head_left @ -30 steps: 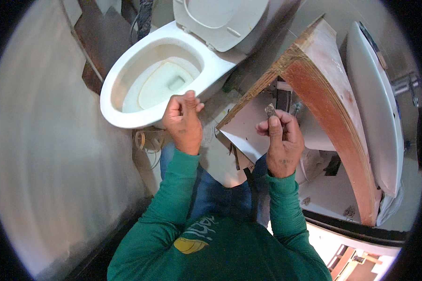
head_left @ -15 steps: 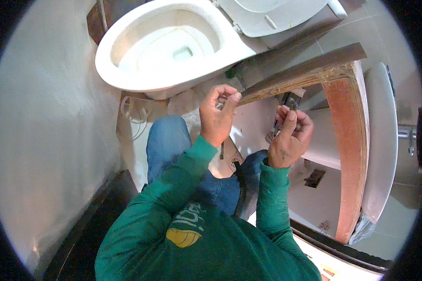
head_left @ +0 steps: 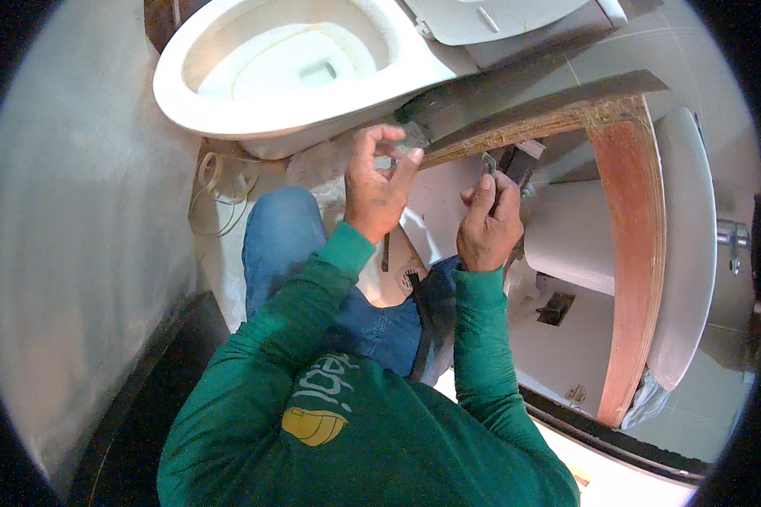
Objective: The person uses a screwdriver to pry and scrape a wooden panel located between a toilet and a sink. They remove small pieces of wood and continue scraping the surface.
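Observation:
My left hand (head_left: 376, 188) has bent fingers apart, with nothing visible held in them, beside the rough plywood edge (head_left: 520, 133) of a wooden frame with a reddish side board (head_left: 622, 262). My right hand (head_left: 488, 221) pinches a small, worn greyish piece (head_left: 489, 162) just below that edge; I cannot make out what it is. Both hands are over the frame's opening and my knees.
A white toilet (head_left: 177, 101) with its lid raised stands ahead. A pale ceramic basin (head_left: 687, 253) and a chrome tap (head_left: 731, 235) are at the right. A grey wall (head_left: 76, 220) is at the left; coiled pale tubing (head_left: 232, 220) lies on the floor.
The view has shifted, so the frame's edge now runs across it. My left hand has moved toward that edge, its fingers spreading since half a second ago. My right hand still holds the small piece.

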Tool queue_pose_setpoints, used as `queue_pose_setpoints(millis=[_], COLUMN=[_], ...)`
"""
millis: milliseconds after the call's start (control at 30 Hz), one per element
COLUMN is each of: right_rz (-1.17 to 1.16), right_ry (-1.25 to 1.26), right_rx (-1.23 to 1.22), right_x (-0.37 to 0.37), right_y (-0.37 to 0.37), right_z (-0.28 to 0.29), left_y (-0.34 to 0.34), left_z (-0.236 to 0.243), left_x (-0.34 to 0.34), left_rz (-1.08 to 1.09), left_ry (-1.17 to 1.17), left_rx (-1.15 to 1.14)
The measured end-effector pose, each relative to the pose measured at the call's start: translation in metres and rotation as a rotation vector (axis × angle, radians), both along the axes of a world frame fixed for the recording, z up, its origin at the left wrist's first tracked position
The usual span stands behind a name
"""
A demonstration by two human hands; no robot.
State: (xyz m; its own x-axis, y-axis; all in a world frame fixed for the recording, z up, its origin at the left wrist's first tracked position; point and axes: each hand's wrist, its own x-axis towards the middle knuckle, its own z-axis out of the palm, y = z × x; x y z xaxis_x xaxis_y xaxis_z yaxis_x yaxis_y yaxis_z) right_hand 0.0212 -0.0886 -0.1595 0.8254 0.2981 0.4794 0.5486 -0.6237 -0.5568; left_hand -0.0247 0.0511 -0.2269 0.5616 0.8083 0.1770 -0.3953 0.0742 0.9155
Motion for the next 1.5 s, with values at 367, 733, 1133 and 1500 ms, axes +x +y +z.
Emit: queue_pose_setpoints(millis=[367, 733, 1133, 1500], right_rz=[-0.046, 0.017, 0.144, 0.213], right_ry=[-0.157, -0.316, -0.165, -0.004], right_rx=[0.049, -0.043, 0.003, 0.205], right_x=[0.008, 0.021, 0.041, 0.048], right_y=[0.009, 0.013, -0.008, -0.013], right_z=[-0.011, -0.006, -0.003, -0.019], left_y=[-0.017, -0.018, -0.015, 0.001], left_z=[0.044, 0.056, 0.046, 0.039], left_x=[0.015, 0.024, 0.033, 0.043], left_rz=[-0.149, -0.046, -0.045, 0.115], left_ry=[0.023, 0.172, 0.035, -0.098], left_rx=[0.108, 0.37, 0.336, 0.777])
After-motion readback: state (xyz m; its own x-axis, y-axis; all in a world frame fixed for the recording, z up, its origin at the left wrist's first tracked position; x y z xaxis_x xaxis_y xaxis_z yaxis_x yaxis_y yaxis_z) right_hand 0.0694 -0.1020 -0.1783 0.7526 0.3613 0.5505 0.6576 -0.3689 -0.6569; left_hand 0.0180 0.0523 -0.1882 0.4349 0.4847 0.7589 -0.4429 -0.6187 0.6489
